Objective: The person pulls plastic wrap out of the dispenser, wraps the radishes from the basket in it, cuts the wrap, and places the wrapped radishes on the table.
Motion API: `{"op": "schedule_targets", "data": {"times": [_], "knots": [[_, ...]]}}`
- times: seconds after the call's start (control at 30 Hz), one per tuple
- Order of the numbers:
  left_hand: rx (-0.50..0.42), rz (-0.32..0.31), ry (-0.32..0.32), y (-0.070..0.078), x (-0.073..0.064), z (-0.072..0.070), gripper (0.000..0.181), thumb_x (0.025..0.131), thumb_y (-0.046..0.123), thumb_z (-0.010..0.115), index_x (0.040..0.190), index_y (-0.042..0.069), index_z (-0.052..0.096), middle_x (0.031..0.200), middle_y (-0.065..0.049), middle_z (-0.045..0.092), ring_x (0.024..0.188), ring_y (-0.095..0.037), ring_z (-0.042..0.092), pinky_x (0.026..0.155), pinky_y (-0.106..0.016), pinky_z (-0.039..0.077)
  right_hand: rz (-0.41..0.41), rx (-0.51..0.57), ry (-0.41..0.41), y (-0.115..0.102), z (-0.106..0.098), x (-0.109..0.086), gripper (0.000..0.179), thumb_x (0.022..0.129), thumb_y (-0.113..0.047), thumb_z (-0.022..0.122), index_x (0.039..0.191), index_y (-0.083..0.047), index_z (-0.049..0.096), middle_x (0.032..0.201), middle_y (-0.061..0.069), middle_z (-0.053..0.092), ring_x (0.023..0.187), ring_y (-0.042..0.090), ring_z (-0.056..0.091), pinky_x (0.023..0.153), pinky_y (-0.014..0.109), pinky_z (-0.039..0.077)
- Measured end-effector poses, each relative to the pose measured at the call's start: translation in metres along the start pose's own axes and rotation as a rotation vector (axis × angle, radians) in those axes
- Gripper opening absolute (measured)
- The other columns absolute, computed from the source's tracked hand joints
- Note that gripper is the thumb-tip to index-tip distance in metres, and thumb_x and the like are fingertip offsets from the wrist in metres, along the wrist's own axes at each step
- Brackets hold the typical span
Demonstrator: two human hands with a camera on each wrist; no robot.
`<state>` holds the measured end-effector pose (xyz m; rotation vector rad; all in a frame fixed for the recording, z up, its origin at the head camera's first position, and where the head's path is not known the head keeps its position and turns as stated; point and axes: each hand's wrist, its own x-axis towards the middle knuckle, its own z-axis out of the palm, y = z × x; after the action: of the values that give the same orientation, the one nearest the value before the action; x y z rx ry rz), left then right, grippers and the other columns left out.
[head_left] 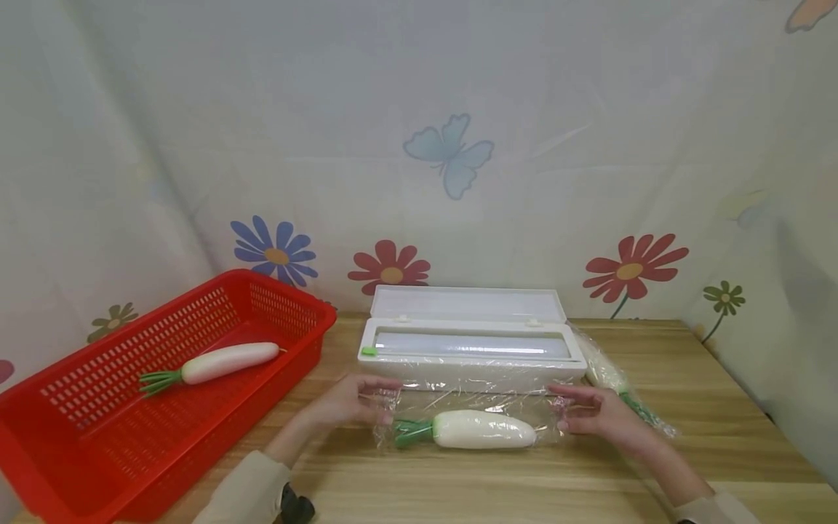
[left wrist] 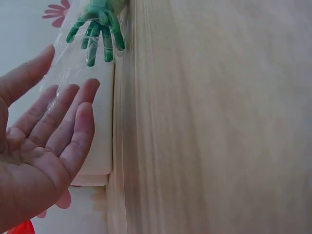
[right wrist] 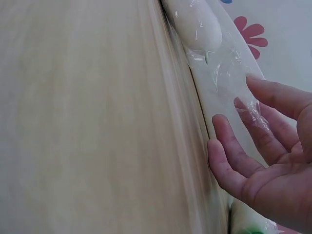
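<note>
A white radish with green stalks lies under clear plastic wrap in front of the white cling film dispenser. At the stalk end, my left hand touches the edge of the wrap, thumb apart from the loosely bent fingers. My right hand is at the wrap's other end, beyond the radish tip. In the right wrist view its thumb and fingers stand spread, with film against them. The dispenser's lid is raised, showing the film roll inside.
On the left stands a red plastic basket with an unwrapped radish in it. Another radish, wrapped in film, lies right of the dispenser. A flowered cloth hangs behind the wooden table.
</note>
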<state>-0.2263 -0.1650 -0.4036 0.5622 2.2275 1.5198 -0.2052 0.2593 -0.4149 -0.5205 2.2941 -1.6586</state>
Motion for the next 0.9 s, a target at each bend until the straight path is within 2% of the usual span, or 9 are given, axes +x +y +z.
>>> {"op": "schedule_targets", "data": {"times": [0.2, 0.33, 0.47, 0.57, 0.73, 0.9], "knots": [[-0.039, 0.019, 0.005, -0.0009, 0.0026, 0.0022, 0.053, 0.074, 0.005, 0.073, 0.124, 0.002, 0.054, 0.117, -0.019, 0.058, 0.085, -0.022, 0.064, 0.072, -0.033, 0.053, 0.019, -0.004, 0.031, 0.0006, 0.0006, -0.0003, 0.064, 0.075, -0.007, 0.071, 0.129, 0.011, 0.041, 0.113, 0.030, 0.053, 0.088, 0.015, 0.063, 0.074, 0.030, 0.053], [0.017, 0.037, 0.046, 0.0005, 0.0029, 0.0041, 0.053, 0.071, 0.005, 0.075, 0.121, 0.004, 0.057, 0.117, -0.018, 0.058, 0.082, -0.020, 0.062, 0.070, -0.032, 0.053, 0.021, 0.002, 0.022, -0.0017, 0.0012, -0.0010, 0.066, 0.074, -0.007, 0.072, 0.129, 0.010, 0.040, 0.113, 0.030, 0.054, 0.086, 0.018, 0.064, 0.074, 0.031, 0.053], [0.056, 0.024, 0.075, 0.0038, 0.0018, 0.0054, 0.052, 0.070, 0.006, 0.076, 0.119, 0.006, 0.060, 0.117, -0.015, 0.059, 0.075, -0.018, 0.060, 0.068, -0.031, 0.052, -0.005, -0.027, 0.008, -0.0041, 0.0015, -0.0018, 0.067, 0.073, -0.007, 0.072, 0.129, 0.010, 0.040, 0.115, 0.032, 0.054, 0.087, 0.017, 0.064, 0.074, 0.029, 0.053], [0.040, 0.007, 0.077, 0.0056, 0.0013, 0.0059, 0.051, 0.071, 0.006, 0.075, 0.119, 0.006, 0.060, 0.117, -0.015, 0.059, 0.077, -0.018, 0.061, 0.069, -0.031, 0.052, -0.030, -0.045, 0.004, -0.0055, 0.0020, -0.0025, 0.066, 0.074, -0.007, 0.071, 0.129, 0.010, 0.040, 0.115, 0.033, 0.053, 0.085, 0.017, 0.064, 0.074, 0.029, 0.053], [-0.010, 0.001, 0.061, 0.0048, 0.0011, 0.0047, 0.048, 0.076, 0.009, 0.072, 0.122, 0.004, 0.057, 0.115, -0.017, 0.059, 0.082, -0.021, 0.063, 0.071, -0.033, 0.053, -0.047, -0.064, 0.011, -0.0055, 0.0034, -0.0023, 0.058, 0.081, -0.009, 0.066, 0.130, 0.008, 0.041, 0.119, 0.032, 0.051, 0.091, 0.013, 0.063, 0.075, 0.028, 0.052], [0.041, 0.012, 0.087, 0.0012, 0.0024, 0.0019, 0.040, 0.083, 0.017, 0.067, 0.121, 0.006, 0.059, 0.114, -0.013, 0.061, 0.094, -0.023, 0.059, 0.078, -0.035, 0.051, -0.041, -0.102, 0.037, -0.0043, 0.0053, -0.0001, 0.052, 0.083, -0.013, 0.064, 0.130, 0.002, 0.045, 0.126, 0.029, 0.048, 0.099, 0.013, 0.060, 0.078, 0.027, 0.051]]}}
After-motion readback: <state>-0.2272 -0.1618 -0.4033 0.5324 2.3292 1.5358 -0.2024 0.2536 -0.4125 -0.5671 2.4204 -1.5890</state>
